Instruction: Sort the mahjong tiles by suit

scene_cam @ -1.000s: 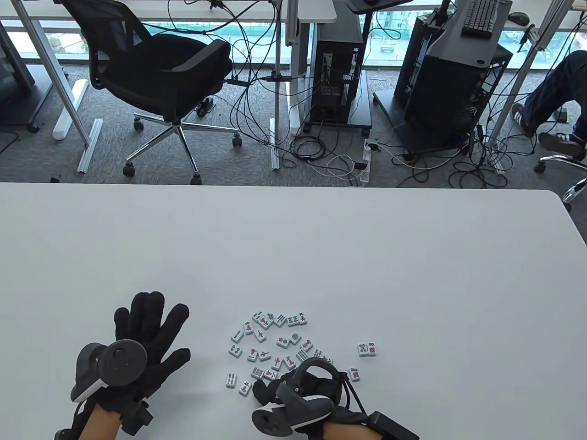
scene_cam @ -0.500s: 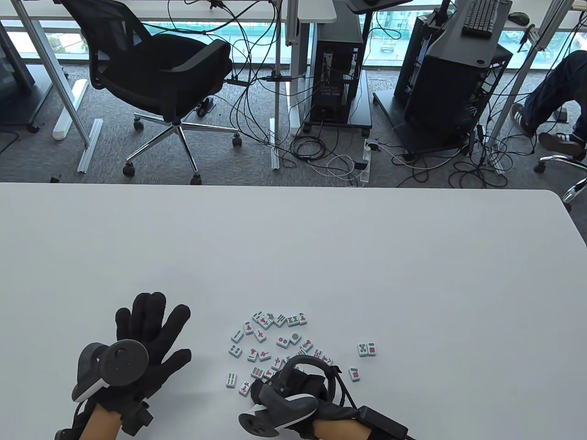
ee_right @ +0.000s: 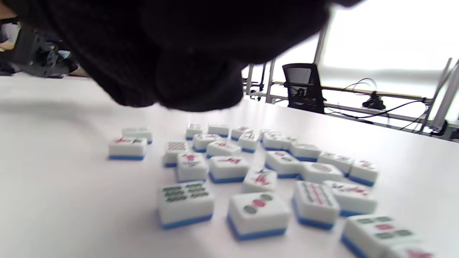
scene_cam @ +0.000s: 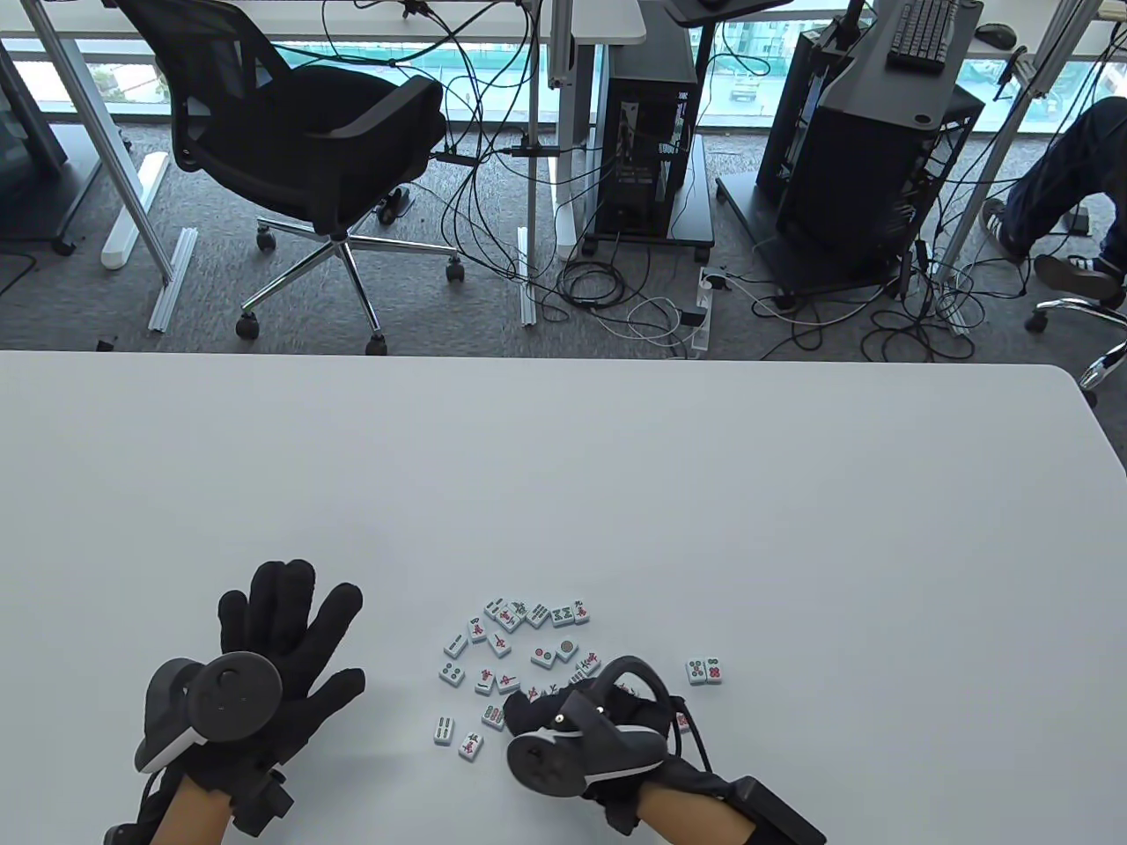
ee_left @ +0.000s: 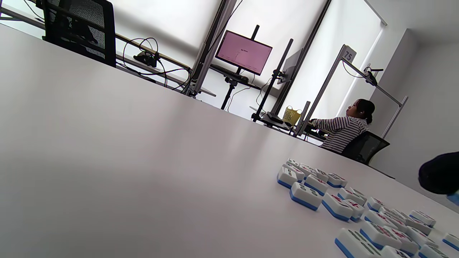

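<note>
A loose cluster of small white mahjong tiles with blue backs lies face up on the near middle of a wide white table. About twenty tiles show in the cluster; an exact count is not possible because the right hand covers its near right part. A separate pair of tiles with green and red dots sits side by side, apart to the right of the cluster. Two more tiles lie at the cluster's near left edge. The table surface stretches open beyond the tiles to the far edge, and to both sides.

The right hand in a black sensor glove hovers low over the cluster's near right tiles, fingers curled downward; whether it holds a tile cannot be told. The left hand in a black sensor glove rests flat on the table, fingers spread, well apart to the left of the tiles, holding nothing.
</note>
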Available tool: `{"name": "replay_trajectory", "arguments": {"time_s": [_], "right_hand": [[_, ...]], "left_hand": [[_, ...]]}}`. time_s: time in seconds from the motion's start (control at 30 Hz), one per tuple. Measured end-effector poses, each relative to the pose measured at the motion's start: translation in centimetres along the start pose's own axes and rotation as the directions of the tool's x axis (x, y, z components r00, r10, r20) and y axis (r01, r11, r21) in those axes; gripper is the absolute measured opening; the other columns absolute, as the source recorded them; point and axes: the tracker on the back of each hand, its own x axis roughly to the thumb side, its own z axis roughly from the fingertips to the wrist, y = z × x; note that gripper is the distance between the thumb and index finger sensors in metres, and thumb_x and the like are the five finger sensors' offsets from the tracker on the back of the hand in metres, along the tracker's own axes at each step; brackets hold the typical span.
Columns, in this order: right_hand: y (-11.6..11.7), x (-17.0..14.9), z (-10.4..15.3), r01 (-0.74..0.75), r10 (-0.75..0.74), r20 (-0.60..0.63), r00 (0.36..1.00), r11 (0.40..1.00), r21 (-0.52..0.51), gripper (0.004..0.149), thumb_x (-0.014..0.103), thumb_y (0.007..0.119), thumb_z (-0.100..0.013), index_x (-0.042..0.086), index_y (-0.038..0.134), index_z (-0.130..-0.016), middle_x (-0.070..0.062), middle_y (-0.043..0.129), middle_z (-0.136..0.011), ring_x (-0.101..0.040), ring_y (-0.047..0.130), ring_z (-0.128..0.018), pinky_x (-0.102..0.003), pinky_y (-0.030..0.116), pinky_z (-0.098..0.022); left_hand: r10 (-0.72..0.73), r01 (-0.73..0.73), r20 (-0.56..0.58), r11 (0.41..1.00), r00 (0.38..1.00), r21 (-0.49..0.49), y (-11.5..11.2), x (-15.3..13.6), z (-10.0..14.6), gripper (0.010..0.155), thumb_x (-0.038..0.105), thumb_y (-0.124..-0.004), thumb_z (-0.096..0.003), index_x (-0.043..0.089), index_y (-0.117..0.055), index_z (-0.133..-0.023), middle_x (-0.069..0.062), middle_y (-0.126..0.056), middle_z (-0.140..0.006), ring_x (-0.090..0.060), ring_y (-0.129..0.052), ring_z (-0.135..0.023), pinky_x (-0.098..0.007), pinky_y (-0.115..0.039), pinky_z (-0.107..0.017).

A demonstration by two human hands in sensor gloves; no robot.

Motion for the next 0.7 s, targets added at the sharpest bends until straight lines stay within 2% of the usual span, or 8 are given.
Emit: {"name": "replay_trajectory", "arguments": {"time_s": [0.1,0.17,0.23,0.4,0.5,0.6,0.7], "right_hand": [[-2.0,-3.6,2.2,0.010,-0.014,-0.132,0.991,0.999,-0.034,0.057,0.038,0.090,-0.039,0.007,0.081,-0.086,-0.003,0.097,-0.042,-0.012,0.090,-0.012,-0.026,0.081,-0.009],[-2.2,-5.9,4.2,-0.044,0.045,-0.202,0.978,0.999,0.012,0.057,0.037,0.089,-0.040,0.005,0.081,-0.087,-0.003,0.097,-0.043,-0.012,0.090,-0.013,-0.026,0.082,-0.010],[-1.5,-7.6,5.9,-0.084,0.099,-0.259,0.961,0.994,0.068,0.058,0.037,0.089,-0.040,0.005,0.080,-0.087,-0.002,0.097,-0.045,-0.011,0.091,-0.015,-0.026,0.082,-0.011],[1.7,-9.8,9.3,-0.034,0.099,-0.347,0.933,0.981,0.190,0.058,0.037,0.089,-0.041,0.005,0.080,-0.088,-0.003,0.097,-0.048,-0.012,0.092,-0.017,-0.026,0.083,-0.013],[3.6,-9.9,10.1,-0.036,0.127,-0.356,0.926,0.967,0.252,0.058,0.036,0.088,-0.041,0.005,0.079,-0.088,-0.003,0.097,-0.048,-0.012,0.092,-0.017,-0.027,0.083,-0.013],[4.5,-9.6,9.8,-0.097,0.191,-0.355,0.915,0.959,0.266,0.058,0.037,0.088,-0.041,0.005,0.079,-0.088,-0.003,0.097,-0.047,-0.012,0.092,-0.017,-0.026,0.083,-0.012],[4.8,-9.4,9.3,-0.090,0.184,-0.358,0.915,0.960,0.265,0.058,0.037,0.088,-0.041,0.004,0.080,-0.087,-0.003,0.097,-0.046,-0.011,0.092,-0.016,-0.026,0.083,-0.012]], "left_hand": [[-0.005,0.005,0.000,1.000,1.000,-0.005,-0.1,0.1,0.0,0.078,0.075,-0.053,-0.0455,0.050,-0.018,-0.110,0.023,0.019,-0.108,-0.010,0.024,-0.105,-0.050,0.014,-0.071],[-0.013,0.013,0.003,1.000,1.000,-0.014,-0.2,0.1,-0.1,0.078,0.075,-0.053,-0.0455,0.050,-0.018,-0.110,0.023,0.019,-0.108,-0.010,0.024,-0.105,-0.050,0.014,-0.071],[-0.019,0.019,0.005,1.000,1.000,-0.020,-0.3,0.2,-0.1,0.078,0.075,-0.053,-0.0455,0.050,-0.018,-0.110,0.023,0.019,-0.108,-0.010,0.024,-0.105,-0.050,0.013,-0.071],[-0.024,0.024,0.003,0.999,1.000,-0.027,-0.4,0.2,-0.1,0.078,0.075,-0.053,-0.0456,0.050,-0.018,-0.110,0.023,0.019,-0.108,-0.010,0.024,-0.105,-0.050,0.013,-0.071],[-0.027,0.027,0.006,0.999,1.000,-0.037,-0.6,0.3,-0.1,0.078,0.075,-0.053,-0.0453,0.050,-0.018,-0.110,0.023,0.019,-0.108,-0.010,0.024,-0.106,-0.050,0.013,-0.071],[-0.033,0.033,0.006,0.999,0.999,-0.042,-0.7,0.3,-0.2,0.078,0.075,-0.053,-0.0454,0.050,-0.018,-0.110,0.023,0.019,-0.108,-0.010,0.024,-0.106,-0.050,0.013,-0.071],[-0.032,0.032,0.004,0.999,0.999,-0.043,-0.7,0.3,-0.2,0.078,0.075,-0.053,-0.0453,0.050,-0.018,-0.110,0.023,0.018,-0.108,-0.010,0.024,-0.106,-0.050,0.013,-0.071]]}}
